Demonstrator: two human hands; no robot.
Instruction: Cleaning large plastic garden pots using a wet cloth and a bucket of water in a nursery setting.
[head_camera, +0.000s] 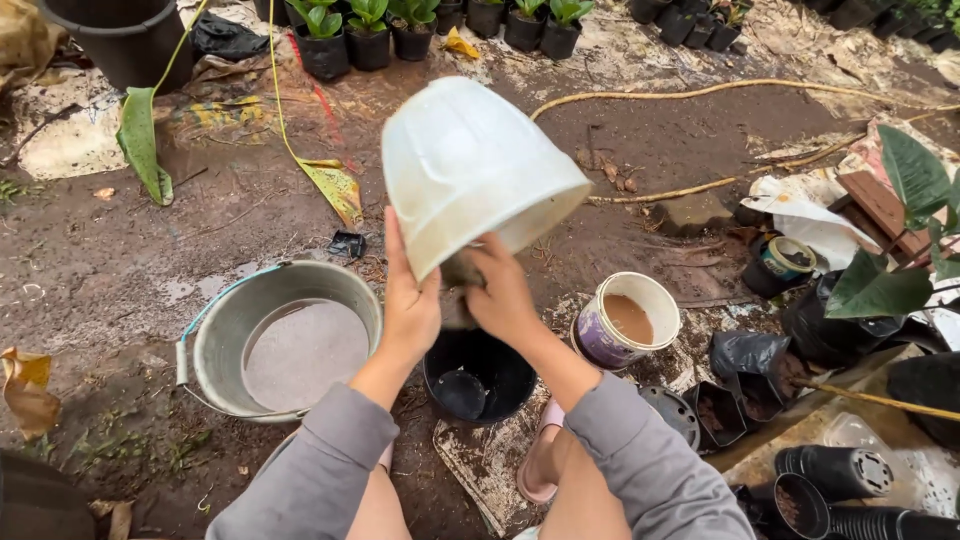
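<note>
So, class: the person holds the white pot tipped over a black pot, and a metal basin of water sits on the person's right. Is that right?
Not quite. The head view shows the metal basin of water on the person's left, beside the left hand, not on the right. The rest stands: both hands, left and right hand, hold the white pot tipped above the black pot.
</note>
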